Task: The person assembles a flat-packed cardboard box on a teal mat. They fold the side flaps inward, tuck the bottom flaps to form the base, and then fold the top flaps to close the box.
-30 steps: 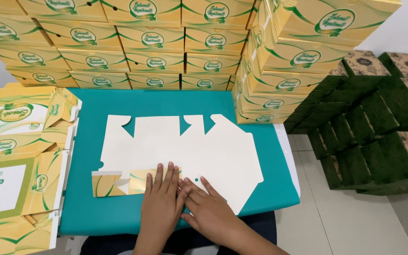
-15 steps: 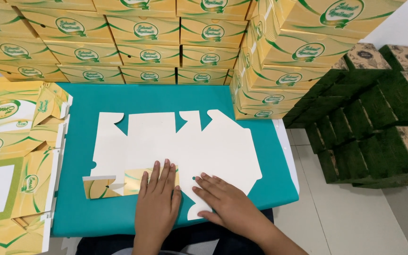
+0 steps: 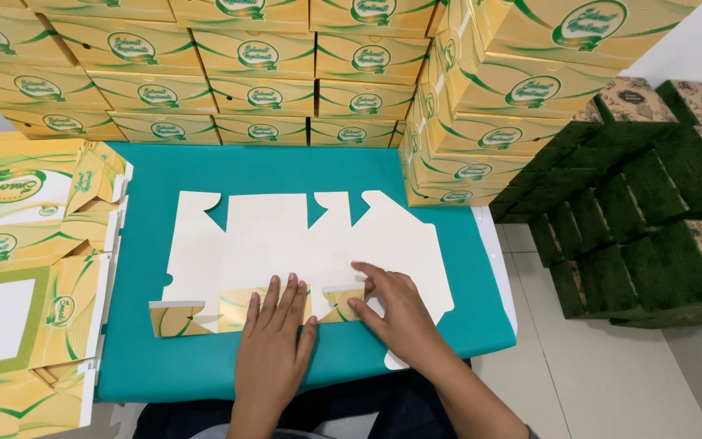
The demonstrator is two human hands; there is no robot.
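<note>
Flat box blank (image 3: 302,244): white inner face up, unfolded, lying mid-table on the teal tabletop (image 3: 286,167), closer to the near edge. Its near strip of flaps is folded over, showing yellow-and-green print.

Left hand (image 3: 274,345): palm down, fingers together and extended, pressed flat on the folded flap strip. Holds nothing.
Right hand (image 3: 396,313): fingers bent, fingertips (image 3: 361,286) pressing and pinching the small folded flap at the right end of the strip; heel of hand on the blank's near right part.

Surroundings: stack of assembled yellow-green boxes (image 3: 229,81) along the far edge, oval green label on each front. A second taller stack (image 3: 489,106) fills the far right corner. Folded yellow boxes (image 3: 26,268) piled over the left edge. Off the table, right: dark green boxes with brown patterned lids (image 3: 652,203) on the floor.

Open room: bare teal band between blank and far stack; narrow strips at left and near edges.
</note>
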